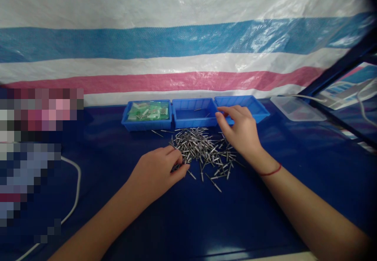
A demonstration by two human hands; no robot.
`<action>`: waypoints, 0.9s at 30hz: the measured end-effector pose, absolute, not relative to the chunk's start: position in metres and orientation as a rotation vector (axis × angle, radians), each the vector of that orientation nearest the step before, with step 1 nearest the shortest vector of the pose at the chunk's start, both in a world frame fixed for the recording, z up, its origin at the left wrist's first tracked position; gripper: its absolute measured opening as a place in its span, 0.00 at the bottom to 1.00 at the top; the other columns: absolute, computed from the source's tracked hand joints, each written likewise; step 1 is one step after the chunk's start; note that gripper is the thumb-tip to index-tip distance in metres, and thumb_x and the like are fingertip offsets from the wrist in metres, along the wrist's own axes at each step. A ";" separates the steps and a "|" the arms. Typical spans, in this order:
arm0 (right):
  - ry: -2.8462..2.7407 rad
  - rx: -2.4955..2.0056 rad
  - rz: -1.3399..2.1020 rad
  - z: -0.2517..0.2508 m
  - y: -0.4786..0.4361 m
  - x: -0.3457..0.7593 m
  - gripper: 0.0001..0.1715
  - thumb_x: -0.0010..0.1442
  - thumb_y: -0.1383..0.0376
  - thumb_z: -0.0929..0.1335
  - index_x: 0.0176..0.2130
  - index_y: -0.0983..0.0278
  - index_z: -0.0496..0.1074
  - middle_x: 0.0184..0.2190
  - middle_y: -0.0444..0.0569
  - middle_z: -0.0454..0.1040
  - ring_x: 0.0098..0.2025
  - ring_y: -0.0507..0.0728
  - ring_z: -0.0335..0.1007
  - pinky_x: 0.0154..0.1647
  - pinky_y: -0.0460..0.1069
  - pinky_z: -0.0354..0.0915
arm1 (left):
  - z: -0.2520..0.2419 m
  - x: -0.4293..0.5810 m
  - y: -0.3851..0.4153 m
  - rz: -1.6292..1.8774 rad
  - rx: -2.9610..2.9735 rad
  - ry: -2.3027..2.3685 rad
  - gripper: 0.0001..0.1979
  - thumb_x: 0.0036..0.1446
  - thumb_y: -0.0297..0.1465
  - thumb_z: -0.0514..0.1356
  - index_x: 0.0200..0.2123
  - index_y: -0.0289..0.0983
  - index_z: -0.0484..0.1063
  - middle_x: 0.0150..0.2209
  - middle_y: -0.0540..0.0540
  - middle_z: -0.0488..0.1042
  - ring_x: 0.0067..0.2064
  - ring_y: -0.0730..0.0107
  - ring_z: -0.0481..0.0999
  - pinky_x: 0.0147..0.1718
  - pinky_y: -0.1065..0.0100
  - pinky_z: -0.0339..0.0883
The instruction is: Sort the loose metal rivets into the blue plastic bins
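A loose heap of metal blind rivets [196,145] lies in front of three blue bins. My left hand [160,168] rests at the heap's left edge, fingers curled, with a gap between thumb and fingertips; rivets lie beside and behind them. Above the heap's right side is my right hand [241,129], a red string on its wrist. Its thumb and forefinger come together by the right wall of the middle bin [191,122]; anything between the tips is too small to make out. That bin contains a few rivets. The right bin [259,113] is partly hidden behind my right hand.
In the left bin [147,125] lie green-and-white plastic packets [149,111]. A clear plastic lid or tray [297,109] sits at the far right. A white cable [79,178] runs down the left side of the blue table [206,225]. Striped sheeting [176,41] hangs behind.
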State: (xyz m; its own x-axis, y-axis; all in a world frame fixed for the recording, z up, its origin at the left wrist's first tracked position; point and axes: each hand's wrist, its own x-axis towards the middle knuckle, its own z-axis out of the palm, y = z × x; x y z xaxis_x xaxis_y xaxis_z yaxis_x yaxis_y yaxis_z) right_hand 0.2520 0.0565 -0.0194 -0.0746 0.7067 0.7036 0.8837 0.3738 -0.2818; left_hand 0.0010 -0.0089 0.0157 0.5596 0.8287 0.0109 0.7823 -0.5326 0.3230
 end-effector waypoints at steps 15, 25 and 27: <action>-1.993 -1.132 -0.011 -0.012 0.016 0.215 0.08 0.60 0.68 0.66 0.39 0.65 0.74 0.35 0.51 0.76 0.39 0.59 0.70 0.44 0.54 0.64 | 0.016 0.000 -0.009 -0.002 2.626 1.384 0.10 0.64 0.35 0.53 0.43 0.38 0.69 0.40 0.46 0.73 0.41 0.62 0.75 0.39 0.63 0.68; -2.026 -1.079 0.045 -0.015 0.012 0.210 0.07 0.60 0.69 0.66 0.39 0.65 0.74 0.36 0.52 0.77 0.40 0.58 0.71 0.44 0.55 0.66 | 0.017 -0.001 -0.009 -0.082 2.677 1.316 0.09 0.64 0.33 0.54 0.39 0.39 0.74 0.39 0.47 0.74 0.39 0.64 0.75 0.38 0.64 0.69; -2.025 -1.073 0.047 -0.015 0.012 0.209 0.07 0.60 0.69 0.66 0.39 0.65 0.74 0.36 0.52 0.77 0.39 0.58 0.71 0.43 0.54 0.66 | 0.016 0.000 -0.010 -0.104 2.682 1.314 0.10 0.65 0.33 0.53 0.39 0.39 0.74 0.40 0.47 0.74 0.40 0.63 0.75 0.38 0.63 0.70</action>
